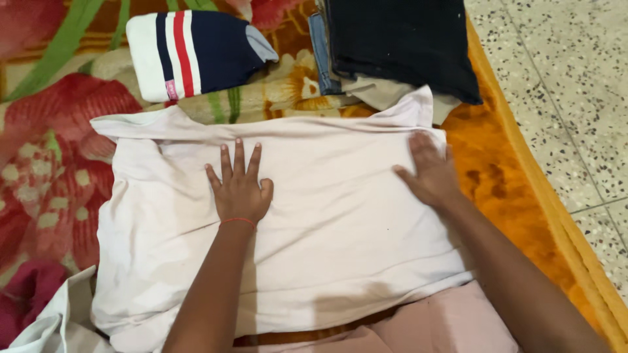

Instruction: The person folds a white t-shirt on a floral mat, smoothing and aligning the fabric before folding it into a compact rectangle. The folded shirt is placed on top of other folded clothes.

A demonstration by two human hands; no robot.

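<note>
A pale pink-white garment [327, 222] lies spread flat on a flowered red and orange blanket [52, 163]. My left hand [240, 186] presses flat on the cloth's middle, fingers apart, a thin red band at the wrist. My right hand [428, 173] lies flat, palm down, near the garment's upper right edge. Neither hand grips anything. The garment's top edge is folded over along its length.
A folded navy garment with red and white stripes [196, 52] lies beyond the cloth. A stack of folded dark clothes [399, 46] sits at the upper right. Speckled stone floor [562, 98] runs along the blanket's right edge. More cloth [39, 320] bunches at the lower left.
</note>
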